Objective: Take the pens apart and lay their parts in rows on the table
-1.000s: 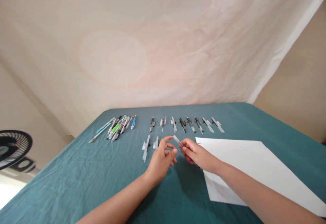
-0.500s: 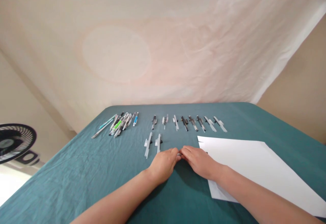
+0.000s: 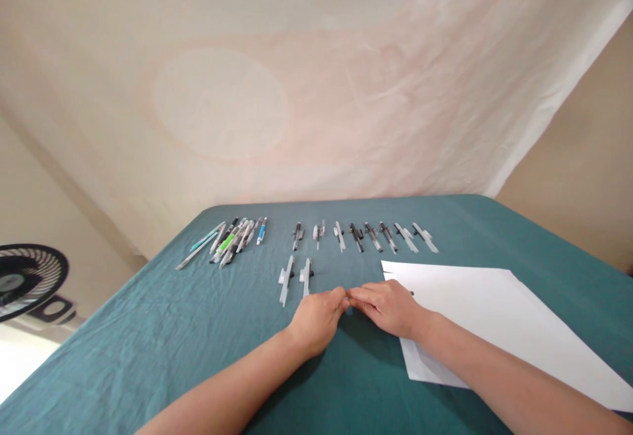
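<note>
My left hand [image 3: 319,319] and my right hand [image 3: 388,306] meet fingertip to fingertip above the cloth, both closed in a pinch. Between them is what looks like a slim pen, mostly hidden by the fingers; its dark end [image 3: 412,293] peeks out behind my right hand. Just beyond my left hand lie two pale, translucent pens, one at the left [image 3: 285,281] and one nearer the hand [image 3: 306,277], each with a small piece beside it. Under my right wrist is the edge of a stack of white paper [image 3: 475,316].
Farther back, a row of several pens with small pieces beside them includes a black one [image 3: 357,238] and a pale one [image 3: 425,237]. A heap of assorted pens [image 3: 232,244] lies at the back left. A black fan [image 3: 32,280] stands beyond the green cloth's [image 3: 123,349] left edge.
My right hand has shifted slightly to the right and turned a little, with its fingers straighter. My left hand has hardly moved. The view has tilted slightly.
</note>
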Motion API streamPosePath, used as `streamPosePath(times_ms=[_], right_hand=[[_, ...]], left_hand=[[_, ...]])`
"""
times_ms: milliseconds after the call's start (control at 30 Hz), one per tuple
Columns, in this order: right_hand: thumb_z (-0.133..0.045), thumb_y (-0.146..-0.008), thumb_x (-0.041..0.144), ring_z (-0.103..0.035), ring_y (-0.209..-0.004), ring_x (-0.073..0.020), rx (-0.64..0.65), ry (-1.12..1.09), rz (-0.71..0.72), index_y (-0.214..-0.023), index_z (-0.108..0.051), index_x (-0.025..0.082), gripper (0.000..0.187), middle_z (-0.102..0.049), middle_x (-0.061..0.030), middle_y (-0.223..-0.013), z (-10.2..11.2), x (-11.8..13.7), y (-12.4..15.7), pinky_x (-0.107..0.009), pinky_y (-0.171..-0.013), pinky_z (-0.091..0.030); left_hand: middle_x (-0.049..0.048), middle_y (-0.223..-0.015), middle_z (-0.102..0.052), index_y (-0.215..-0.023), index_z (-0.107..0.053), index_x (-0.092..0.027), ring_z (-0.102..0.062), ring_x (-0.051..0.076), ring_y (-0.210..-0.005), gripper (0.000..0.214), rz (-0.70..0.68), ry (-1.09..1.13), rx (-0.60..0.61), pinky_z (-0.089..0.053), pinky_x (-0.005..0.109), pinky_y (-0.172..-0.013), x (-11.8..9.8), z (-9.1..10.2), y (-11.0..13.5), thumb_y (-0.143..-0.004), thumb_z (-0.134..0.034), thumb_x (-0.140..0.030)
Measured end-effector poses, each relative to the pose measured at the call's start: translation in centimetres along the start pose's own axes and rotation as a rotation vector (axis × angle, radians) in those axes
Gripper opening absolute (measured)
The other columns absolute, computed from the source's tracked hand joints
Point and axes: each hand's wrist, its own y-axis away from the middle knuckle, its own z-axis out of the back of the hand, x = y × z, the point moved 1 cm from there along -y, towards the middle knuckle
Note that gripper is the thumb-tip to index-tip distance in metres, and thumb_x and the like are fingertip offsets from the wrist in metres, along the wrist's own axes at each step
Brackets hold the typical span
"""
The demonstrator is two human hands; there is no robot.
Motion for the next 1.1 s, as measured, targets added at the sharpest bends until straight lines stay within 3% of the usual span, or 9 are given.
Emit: streamPosePath(times_ms=[200, 467, 600, 800, 1100], right_hand=[[-0.031, -0.094, 0.037, -0.061, -0.076, -0.0140, -0.017, -0.013, -0.052, -0.103, -0.058, 0.024, 0.031, -0.067, -0.0028, -0.084, 0.4, 0.0, -0.3, -0.023, -0.062, -0.036], [-0.030, -0.094, 0.029, -0.059, -0.094, -0.0174, -0.060, -0.045, -0.210, -0.115, -0.049, 0.020, 0.030, -0.063, -0.0067, -0.102, 0.1, -0.8, -0.5, -0.029, -0.078, -0.044], [-0.030, -0.092, 0.017, -0.055, -0.100, -0.0189, -0.127, -0.062, -0.228, -0.117, -0.046, 0.015, 0.030, -0.058, -0.0101, -0.107, -0.5, -1.3, -0.6, -0.033, -0.083, -0.044], [-0.036, -0.089, 0.013, -0.055, -0.093, -0.0191, -0.125, -0.024, -0.152, -0.114, -0.050, 0.018, 0.029, -0.057, -0.0083, -0.099, -0.9, -1.3, -0.4, -0.033, -0.079, -0.045], [-0.037, -0.090, 0.016, -0.054, -0.093, -0.0179, -0.116, -0.018, -0.136, -0.115, -0.051, 0.018, 0.029, -0.058, -0.0075, -0.098, -1.0, -1.5, -0.3, -0.032, -0.080, -0.044]], left_hand=[[0.0036, -0.083, -0.060, -0.091, -0.049, -0.019, -0.059, 0.015, -0.075, 0.032, 0.027, 0.053, -0.042, -0.041, 0.023, -0.063, -0.5, 0.3, 0.1, -0.094, -0.020, -0.032], [0.0066, -0.101, -0.059, -0.111, -0.049, -0.021, -0.056, 0.017, -0.094, 0.032, 0.007, -0.016, -0.300, -0.042, 0.030, -0.084, 1.6, 1.9, -0.3, -0.093, -0.024, -0.027], [0.0072, -0.089, -0.061, -0.121, -0.039, -0.018, -0.058, 0.019, -0.083, 0.034, 0.093, -0.125, -0.226, -0.043, 0.031, -0.074, 2.3, 2.1, -0.6, -0.093, -0.024, -0.029], [0.0090, -0.082, -0.057, -0.091, -0.050, -0.014, -0.055, 0.022, -0.079, 0.019, 0.033, -0.306, -0.039, -0.040, 0.035, -0.072, 1.2, 1.3, -1.1, -0.090, -0.033, -0.023], [0.0073, -0.085, -0.054, -0.087, -0.059, -0.017, -0.049, 0.022, -0.086, 0.018, -0.085, -0.343, -0.024, -0.038, 0.035, -0.074, 0.8, 1.0, -0.2, -0.088, -0.043, -0.026]])
